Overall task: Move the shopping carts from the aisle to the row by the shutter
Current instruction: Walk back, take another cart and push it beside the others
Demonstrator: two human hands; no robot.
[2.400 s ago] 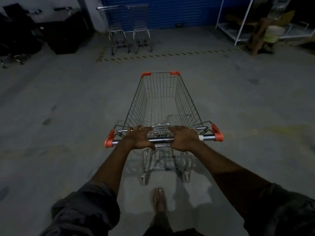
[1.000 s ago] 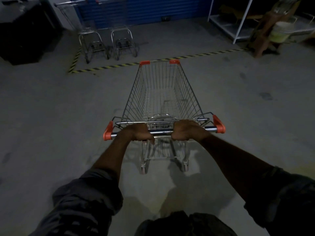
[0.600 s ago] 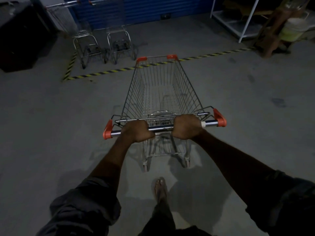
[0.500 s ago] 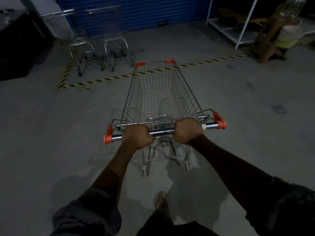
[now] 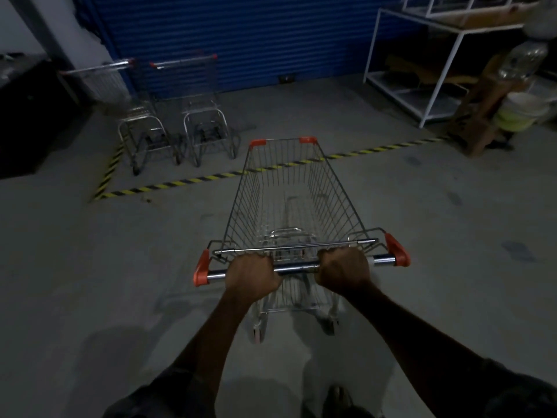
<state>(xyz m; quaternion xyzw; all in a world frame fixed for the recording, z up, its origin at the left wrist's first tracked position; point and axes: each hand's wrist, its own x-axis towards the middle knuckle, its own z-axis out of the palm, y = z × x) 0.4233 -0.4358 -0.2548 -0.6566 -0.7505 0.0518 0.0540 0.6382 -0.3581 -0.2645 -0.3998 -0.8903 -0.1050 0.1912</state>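
My left hand [image 5: 251, 277] and right hand [image 5: 343, 270] are both wrapped round the chrome handle bar [image 5: 297, 266] of the silver wire shopping cart with orange corner caps [image 5: 289, 200], fingers curled over the top, a stretch of bare bar between them. The cart stands on the grey concrete floor [image 5: 90, 267]. Its nose lies across the yellow-and-black striped floor tape [image 5: 187, 184] in my view. Through the wire basket I see only floor and tape. A pale band on the bar beside my right hand may be a label, but it is too dim to read. Beyond the tape, ahead to my left, two parked silver carts [image 5: 168, 116] stand side by side against the blue ribbed shutter [image 5: 241, 34]. Far right, a pale bucket [image 5: 518, 113] sits on a wooden stool [image 5: 479, 131]. I cannot tell what the bucket holds.
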